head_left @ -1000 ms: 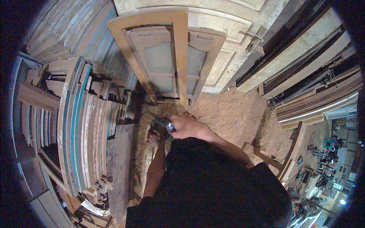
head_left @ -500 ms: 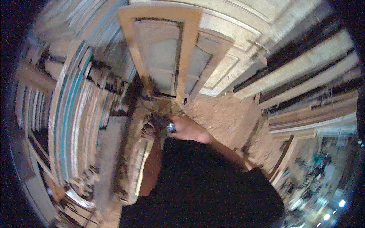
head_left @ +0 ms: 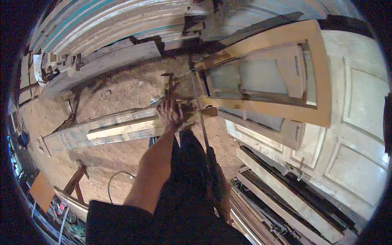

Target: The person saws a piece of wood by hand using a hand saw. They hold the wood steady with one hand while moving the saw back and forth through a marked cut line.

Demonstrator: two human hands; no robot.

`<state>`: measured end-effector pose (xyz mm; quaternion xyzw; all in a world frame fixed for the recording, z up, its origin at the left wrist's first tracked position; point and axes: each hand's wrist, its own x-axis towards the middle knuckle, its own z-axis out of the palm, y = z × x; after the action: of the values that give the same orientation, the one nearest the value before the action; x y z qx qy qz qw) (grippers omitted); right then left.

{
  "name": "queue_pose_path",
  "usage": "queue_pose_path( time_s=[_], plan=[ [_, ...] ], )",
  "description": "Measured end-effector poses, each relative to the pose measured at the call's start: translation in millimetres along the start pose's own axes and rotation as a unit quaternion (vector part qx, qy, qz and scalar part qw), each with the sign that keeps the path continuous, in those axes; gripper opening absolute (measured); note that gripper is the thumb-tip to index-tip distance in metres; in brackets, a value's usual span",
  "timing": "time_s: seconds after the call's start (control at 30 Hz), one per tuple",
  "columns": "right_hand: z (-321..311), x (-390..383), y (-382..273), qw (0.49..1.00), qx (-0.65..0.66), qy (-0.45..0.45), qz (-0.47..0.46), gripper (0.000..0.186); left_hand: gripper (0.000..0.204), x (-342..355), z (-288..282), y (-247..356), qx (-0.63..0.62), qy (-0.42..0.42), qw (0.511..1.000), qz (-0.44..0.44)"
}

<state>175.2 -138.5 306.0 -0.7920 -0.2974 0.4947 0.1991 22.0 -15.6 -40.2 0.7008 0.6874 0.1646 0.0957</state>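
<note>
On my feed, the right hand (head_left: 221,197) has its grip wrapped around a long, thin, dark-handled tool (head_left: 210,154), slanting past the low plank counter (head_left: 69,136). My left hand (head_left: 169,114) lies over the counter's end; whether its grip grasps anything, I cannot tell.

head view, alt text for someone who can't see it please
The right hand grips a long, dark-handled tool, while the left hand is at one end of a bench. To the right are a wooden frame and a pale door.
</note>
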Motion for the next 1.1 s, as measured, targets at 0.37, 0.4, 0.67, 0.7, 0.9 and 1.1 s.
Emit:
queue_pose_path(
  time_s=[0.37, 0.4, 0.67, 0.7, 0.9, 1.1],
  plan=[
    [-9.4, 40.0, -30.6, 0.999, -0.02, -0.032, 0.009, 0.061, 0.066, 18.5, -26.6, 18.2, 0.014, -0.147, 0.988, -0.038],
    [-9.8, 42.2, -33.9, 0.999, -0.023, -0.034, 0.007, 0.061, 0.066, 17.2, -16.8, 14.9, 0.029, -0.13, 0.99, -0.034],
    [4.2, 79.3, -41.9, 0.994, -0.065, -0.074, 0.036, 0.062, 0.063, -6.7, 16.8, -12.5, -0.018, 0.008, 0.999, 0.04],
    [0.3, 71.1, -38.6, 0.995, -0.068, -0.069, 0.037, 0.062, 0.063, -8.3, 11.8, -7.7, -0.011, -0.014, 0.999, 0.028],
    [6.1, 70.7, -45.5, 0.998, -0.015, -0.047, -0.033, 0.062, 0.062, -0.9, -4.1, -5.9, 0.017, -0.095, 0.995, -0.016],
    [9.9, 80.2, -56.6, 0.997, -0.047, -0.058, -0.001, 0.06, 0.063, -8.1, 2.6, -13.2, -0.004, -0.021, 1.0, 0.014]
  ],
)
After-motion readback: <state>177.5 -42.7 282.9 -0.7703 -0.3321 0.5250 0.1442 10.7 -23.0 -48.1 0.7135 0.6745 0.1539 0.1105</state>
